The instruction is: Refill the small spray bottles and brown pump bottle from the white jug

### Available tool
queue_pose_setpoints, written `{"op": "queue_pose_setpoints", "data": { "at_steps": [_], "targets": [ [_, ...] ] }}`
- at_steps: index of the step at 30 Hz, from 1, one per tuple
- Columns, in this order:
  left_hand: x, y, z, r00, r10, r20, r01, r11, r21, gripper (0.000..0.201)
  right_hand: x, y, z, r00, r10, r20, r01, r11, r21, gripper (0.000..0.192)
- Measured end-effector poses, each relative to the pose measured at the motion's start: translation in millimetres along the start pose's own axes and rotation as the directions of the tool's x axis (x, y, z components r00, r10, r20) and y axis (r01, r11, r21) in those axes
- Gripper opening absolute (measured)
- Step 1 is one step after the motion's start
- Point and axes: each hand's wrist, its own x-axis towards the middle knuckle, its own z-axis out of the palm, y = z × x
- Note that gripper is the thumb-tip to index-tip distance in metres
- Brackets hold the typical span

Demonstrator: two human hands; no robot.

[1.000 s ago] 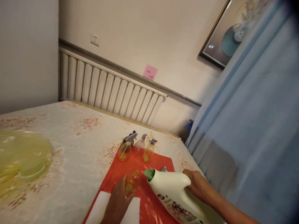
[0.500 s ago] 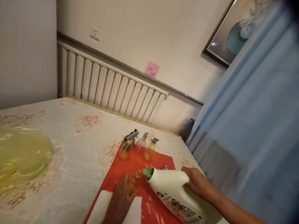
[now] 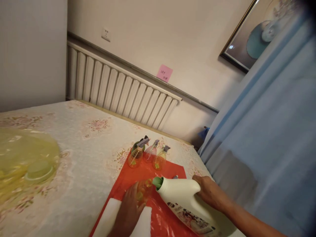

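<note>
A pink sticky note (image 3: 164, 73) stuck to the wall just above the radiator (image 3: 123, 92) carries two short lines of handwritten digits, but they are too small and faint to make out with any certainty. The white jug (image 3: 184, 204), tilted on its side, has a printed label near its base with dark marks and a picture, yet no word on it can be read.

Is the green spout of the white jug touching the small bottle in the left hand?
Cannot tell. In the head view the jug's green spout sits right beside the small bottle, overlapping it, with neither contact nor gap clear.
</note>
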Motion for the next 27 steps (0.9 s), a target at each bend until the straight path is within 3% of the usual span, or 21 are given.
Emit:
{"op": "queue_pose_setpoints", "data": {
  "at_steps": [13,27],
  "targets": [
    [-1.4,-6.5,6.4,1.000,0.023,-0.007,-0.023,1.000,0.015,0.066,5.5,1.0,-0.2,0.999,-0.021,0.025,0.021,1.000,-0.010,0.012],
    [-0.9,-0.1,2.1,1.000,-0.004,0.013,0.004,1.000,0.013,0.067,3.7,-0.6,-2.5,0.999,-0.038,0.017,0.037,0.999,0.018,0.012]
  ]
}}
